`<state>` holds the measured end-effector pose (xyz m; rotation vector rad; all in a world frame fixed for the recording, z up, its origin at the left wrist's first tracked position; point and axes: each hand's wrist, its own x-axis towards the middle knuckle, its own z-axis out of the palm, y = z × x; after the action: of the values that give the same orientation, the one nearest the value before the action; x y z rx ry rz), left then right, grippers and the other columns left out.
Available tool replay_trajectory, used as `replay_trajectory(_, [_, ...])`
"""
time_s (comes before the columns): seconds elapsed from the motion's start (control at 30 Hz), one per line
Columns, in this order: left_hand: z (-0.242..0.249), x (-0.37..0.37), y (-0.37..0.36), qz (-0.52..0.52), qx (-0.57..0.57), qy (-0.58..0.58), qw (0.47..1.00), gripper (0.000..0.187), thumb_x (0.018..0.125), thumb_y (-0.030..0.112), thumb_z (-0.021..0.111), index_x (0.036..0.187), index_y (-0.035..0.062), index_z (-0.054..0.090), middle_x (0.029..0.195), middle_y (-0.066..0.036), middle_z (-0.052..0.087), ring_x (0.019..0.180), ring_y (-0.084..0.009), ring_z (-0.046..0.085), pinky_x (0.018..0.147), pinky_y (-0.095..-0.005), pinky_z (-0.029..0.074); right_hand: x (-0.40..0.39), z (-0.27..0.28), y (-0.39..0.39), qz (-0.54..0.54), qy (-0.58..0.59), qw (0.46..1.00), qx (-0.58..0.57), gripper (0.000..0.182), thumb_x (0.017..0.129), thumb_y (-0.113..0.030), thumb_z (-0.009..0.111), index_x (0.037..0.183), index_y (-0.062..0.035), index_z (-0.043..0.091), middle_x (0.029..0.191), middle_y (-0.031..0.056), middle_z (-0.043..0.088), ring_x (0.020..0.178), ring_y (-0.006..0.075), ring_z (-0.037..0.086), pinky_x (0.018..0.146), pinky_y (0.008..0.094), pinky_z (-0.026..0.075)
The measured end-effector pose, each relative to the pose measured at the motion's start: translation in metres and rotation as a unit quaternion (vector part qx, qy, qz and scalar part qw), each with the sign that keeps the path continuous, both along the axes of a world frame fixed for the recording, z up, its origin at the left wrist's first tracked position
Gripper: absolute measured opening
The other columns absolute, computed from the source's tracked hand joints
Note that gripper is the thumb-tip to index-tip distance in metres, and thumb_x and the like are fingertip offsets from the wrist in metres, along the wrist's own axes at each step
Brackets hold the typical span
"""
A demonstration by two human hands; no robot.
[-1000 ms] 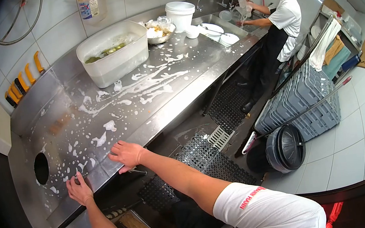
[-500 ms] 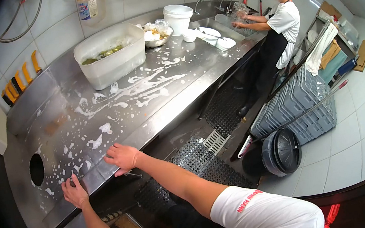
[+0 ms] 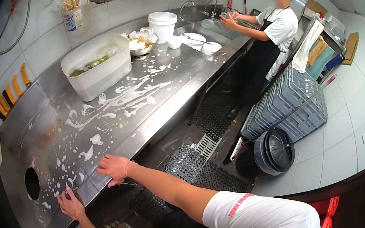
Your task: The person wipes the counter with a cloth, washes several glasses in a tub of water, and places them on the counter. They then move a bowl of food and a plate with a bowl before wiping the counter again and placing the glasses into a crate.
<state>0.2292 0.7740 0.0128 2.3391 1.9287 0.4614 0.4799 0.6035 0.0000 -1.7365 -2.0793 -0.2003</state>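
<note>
My left hand (image 3: 71,205) rests at the front edge of the steel counter (image 3: 117,137), fingers apart, nothing seen in it. To its right, my right hand (image 3: 113,168) lies over the same edge with its fingers spread a little and its thumb below the rim. White foam patches (image 3: 86,153) dot the steel just beyond both hands. A round black hole (image 3: 32,183) is cut in the counter to the left of my left hand.
A plastic tub (image 3: 99,76) of greenish items, a steel bowl (image 3: 141,51) and a white bucket (image 3: 163,28) stand farther back. Knives (image 3: 17,85) hang on the left wall. Another person (image 3: 274,27) holds glassware by the sink (image 3: 223,35). Grey crates (image 3: 287,106) and a black bin (image 3: 278,150) are right.
The view has shifted, so the counter and both hands appear farther left. Both hands keep their places at the edge. The other person has raised the glassware and their hands.
</note>
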Motion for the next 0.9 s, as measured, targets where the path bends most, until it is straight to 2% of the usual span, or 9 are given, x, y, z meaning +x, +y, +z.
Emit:
replay_trajectory(0.43, [0.0014, 0.0003, 0.0004, 0.004, -0.007, 0.004, 1.000, 0.071, 0.094, 0.067, 0.040, 0.128, 0.0087, 0.062, 0.146, -0.014, 0.046, 0.134, -0.0305, 0.044, 0.114, -0.0447, 0.027, -0.0005, -0.0003, -0.0001, 0.001, 0.000, 1.000, 0.002, 0.079, 0.064, -0.056, 0.078, 0.119, -0.0031, 0.058, 0.107, 0.0113, 0.057, 0.106, 0.0288, 0.053, 0.094, 0.0396, 0.040])
replay_trajectory(0.77, [-0.0035, -0.0022, 0.0001, 0.004, 0.015, -0.003, 1.000, 0.067, 0.094, 0.066, 0.042, 0.126, 0.0112, 0.063, 0.145, -0.013, 0.047, 0.132, -0.0323, 0.045, 0.113, -0.0449, 0.029, 0.0001, 0.0034, -0.0003, 0.008, 0.007, 1.000, -0.018, 0.077, 0.068, -0.056, 0.076, 0.120, -0.0015, 0.058, 0.109, 0.0135, 0.057, 0.107, 0.0300, 0.053, 0.095, 0.0405, 0.040])
replay_trajectory(0.9, [0.0013, 0.0002, -0.0029, 0.004, 0.010, -0.010, 1.000, 0.067, 0.094, 0.066, 0.043, 0.125, 0.0103, 0.064, 0.145, -0.013, 0.048, 0.132, -0.0330, 0.045, 0.113, -0.0456, 0.029, -0.0001, -0.0011, 0.0017, 0.004, -0.003, 1.000, -0.002, 0.078, 0.066, -0.057, 0.076, 0.120, -0.0030, 0.058, 0.106, 0.0122, 0.057, 0.105, 0.0294, 0.053, 0.093, 0.0403, 0.040])
